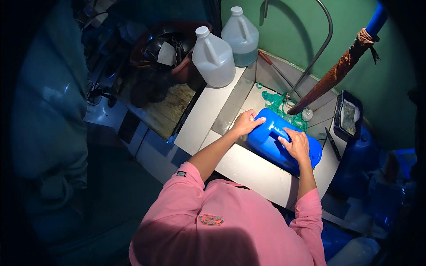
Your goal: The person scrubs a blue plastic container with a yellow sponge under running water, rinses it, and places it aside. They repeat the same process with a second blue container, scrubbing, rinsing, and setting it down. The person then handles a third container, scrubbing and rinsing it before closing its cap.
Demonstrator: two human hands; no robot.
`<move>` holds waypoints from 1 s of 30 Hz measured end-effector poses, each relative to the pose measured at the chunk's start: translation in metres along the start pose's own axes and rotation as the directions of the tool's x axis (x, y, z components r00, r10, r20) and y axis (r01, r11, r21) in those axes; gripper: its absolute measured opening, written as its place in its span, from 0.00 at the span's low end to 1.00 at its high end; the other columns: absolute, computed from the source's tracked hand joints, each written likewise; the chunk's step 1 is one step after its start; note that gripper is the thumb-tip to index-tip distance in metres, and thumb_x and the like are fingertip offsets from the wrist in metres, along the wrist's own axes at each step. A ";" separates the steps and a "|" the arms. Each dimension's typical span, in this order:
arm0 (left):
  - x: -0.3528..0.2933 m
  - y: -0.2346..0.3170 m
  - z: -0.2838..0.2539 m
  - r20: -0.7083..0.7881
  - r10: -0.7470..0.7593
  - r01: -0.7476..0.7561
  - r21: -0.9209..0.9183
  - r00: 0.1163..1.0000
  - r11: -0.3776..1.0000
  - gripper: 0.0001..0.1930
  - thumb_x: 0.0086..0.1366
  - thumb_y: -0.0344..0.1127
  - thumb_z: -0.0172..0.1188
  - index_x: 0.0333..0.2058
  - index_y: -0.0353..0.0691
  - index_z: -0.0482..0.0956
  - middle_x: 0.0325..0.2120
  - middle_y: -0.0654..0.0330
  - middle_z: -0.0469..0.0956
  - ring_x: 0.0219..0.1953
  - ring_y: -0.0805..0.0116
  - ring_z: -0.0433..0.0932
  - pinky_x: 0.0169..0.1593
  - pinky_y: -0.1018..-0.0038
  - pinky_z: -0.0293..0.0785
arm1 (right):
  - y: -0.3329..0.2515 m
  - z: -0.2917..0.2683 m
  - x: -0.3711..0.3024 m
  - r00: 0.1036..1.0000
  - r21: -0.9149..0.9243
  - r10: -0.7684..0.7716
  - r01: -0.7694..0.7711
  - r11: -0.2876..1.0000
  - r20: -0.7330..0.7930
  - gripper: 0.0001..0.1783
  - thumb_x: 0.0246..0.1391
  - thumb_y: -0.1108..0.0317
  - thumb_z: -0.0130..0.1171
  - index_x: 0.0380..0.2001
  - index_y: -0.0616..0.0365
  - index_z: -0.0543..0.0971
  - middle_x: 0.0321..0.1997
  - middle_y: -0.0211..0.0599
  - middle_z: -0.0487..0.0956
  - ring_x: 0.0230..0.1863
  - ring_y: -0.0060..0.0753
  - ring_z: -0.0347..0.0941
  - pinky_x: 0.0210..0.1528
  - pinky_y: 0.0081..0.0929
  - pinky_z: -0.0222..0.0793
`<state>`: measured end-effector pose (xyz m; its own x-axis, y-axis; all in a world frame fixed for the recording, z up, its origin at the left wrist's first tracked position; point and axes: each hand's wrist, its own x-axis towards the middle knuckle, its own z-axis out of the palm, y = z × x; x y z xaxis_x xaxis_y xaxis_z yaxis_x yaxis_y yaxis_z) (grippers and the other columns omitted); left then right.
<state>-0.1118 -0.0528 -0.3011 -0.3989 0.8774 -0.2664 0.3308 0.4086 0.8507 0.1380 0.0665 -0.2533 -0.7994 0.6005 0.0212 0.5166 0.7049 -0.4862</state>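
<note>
A blue plastic jerrycan point(266, 141) lies on its side across the front rim of a tiled sink basin point(248, 99). My left hand point(245, 123) is closed at its left end, the thumb pressed on the blue plastic. Something small and whitish shows between those fingers, too hidden to name. Wrapped over the moulded handle on the jerrycan's upper side is my right hand point(296, 144), with the thumb on the near side. Just behind the jerrycan, green netting or plastic strips point(277, 103) lie in the basin.
Two translucent jugs point(214, 60) stand on the left ledge. A cloth-wrapped pole point(330, 77) and a curved metal pipe point(321, 48) rise from the basin. On the right ledge are a knife point(333, 144) and a dark tub point(347, 116). A reddish basin point(183, 66) holds utensils.
</note>
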 end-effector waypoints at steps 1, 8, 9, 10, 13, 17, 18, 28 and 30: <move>0.002 -0.002 0.002 -0.015 -0.008 0.007 -0.024 1.000 1.000 0.18 0.67 0.47 0.66 0.38 0.36 0.78 0.25 0.67 0.73 0.23 0.77 0.71 0.30 0.76 0.73 | 0.000 0.001 0.000 1.000 -0.004 0.020 -0.020 1.000 0.009 0.27 0.54 0.46 0.66 0.50 0.53 0.84 0.48 0.43 0.85 0.49 0.43 0.79 0.50 0.37 0.65; 0.010 -0.018 -0.010 0.289 -0.244 0.377 -0.666 0.926 0.643 0.13 0.69 0.37 0.64 0.44 0.32 0.80 0.33 0.55 0.83 0.28 0.70 0.85 0.28 0.78 0.83 | -0.003 0.002 0.001 0.999 -0.016 -0.002 0.002 1.000 -0.043 0.26 0.52 0.47 0.68 0.48 0.53 0.84 0.46 0.42 0.85 0.46 0.44 0.79 0.49 0.37 0.65; 0.012 -0.019 -0.014 0.313 -0.250 0.400 -0.674 0.916 0.621 0.12 0.68 0.35 0.65 0.43 0.31 0.80 0.33 0.53 0.84 0.29 0.67 0.86 0.30 0.76 0.85 | -0.003 0.002 0.001 0.999 -0.037 0.017 -0.018 0.999 -0.028 0.26 0.52 0.47 0.68 0.48 0.54 0.84 0.47 0.42 0.85 0.46 0.44 0.79 0.50 0.37 0.65; 0.014 -0.018 -0.016 0.326 -0.284 0.431 -0.634 0.902 0.642 0.12 0.67 0.35 0.65 0.42 0.30 0.81 0.33 0.53 0.84 0.29 0.67 0.86 0.29 0.76 0.85 | -0.003 0.003 0.001 0.999 -0.052 0.017 -0.019 0.998 -0.031 0.27 0.52 0.47 0.68 0.48 0.54 0.84 0.47 0.42 0.85 0.46 0.44 0.79 0.50 0.37 0.66; 0.023 -0.013 -0.024 0.360 -0.301 0.465 -0.583 0.883 0.666 0.11 0.65 0.33 0.67 0.38 0.29 0.82 0.29 0.52 0.84 0.26 0.65 0.86 0.27 0.74 0.85 | -0.004 0.004 0.001 0.999 -0.064 0.011 -0.014 0.998 -0.044 0.27 0.52 0.47 0.68 0.48 0.55 0.84 0.47 0.43 0.85 0.47 0.45 0.80 0.51 0.37 0.66; 0.038 0.000 -0.037 0.395 -0.324 0.469 -0.358 0.860 0.808 0.07 0.62 0.32 0.65 0.30 0.32 0.82 0.26 0.55 0.83 0.24 0.66 0.85 0.26 0.76 0.82 | -0.005 0.004 0.000 0.999 -0.068 0.022 -0.024 0.997 -0.039 0.28 0.52 0.46 0.68 0.49 0.54 0.84 0.47 0.43 0.85 0.46 0.44 0.80 0.51 0.37 0.65; 0.041 0.003 -0.039 0.394 -0.288 0.426 -0.327 0.873 0.843 0.06 0.62 0.31 0.64 0.30 0.33 0.82 0.25 0.56 0.83 0.24 0.67 0.85 0.25 0.76 0.81 | -0.006 0.003 0.000 0.999 -0.060 0.022 -0.024 0.998 -0.041 0.28 0.52 0.46 0.68 0.49 0.54 0.84 0.47 0.43 0.85 0.46 0.44 0.79 0.51 0.37 0.65; 0.051 -0.031 -0.021 0.467 -0.162 0.397 -0.465 0.869 0.791 0.06 0.63 0.31 0.59 0.27 0.39 0.79 0.22 0.63 0.77 0.23 0.74 0.76 0.29 0.77 0.76 | -0.001 0.007 0.001 0.997 -0.040 0.036 -0.039 0.998 -0.074 0.26 0.51 0.47 0.69 0.48 0.53 0.85 0.46 0.42 0.85 0.46 0.44 0.79 0.50 0.37 0.65; 0.053 -0.041 -0.016 0.441 -0.080 0.327 -0.520 0.894 0.789 0.06 0.65 0.30 0.57 0.28 0.38 0.79 0.21 0.64 0.76 0.22 0.76 0.75 0.29 0.78 0.74 | -0.002 0.005 0.001 0.997 -0.032 0.027 -0.030 0.999 -0.073 0.26 0.51 0.47 0.69 0.47 0.53 0.85 0.46 0.41 0.85 0.47 0.45 0.79 0.51 0.39 0.66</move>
<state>-0.1595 -0.0272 -0.3425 -0.0057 0.8624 -0.5062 -0.3149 0.4789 0.8195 0.1350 0.0637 -0.2565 -0.7603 0.6456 0.0717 0.5497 0.6982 -0.4587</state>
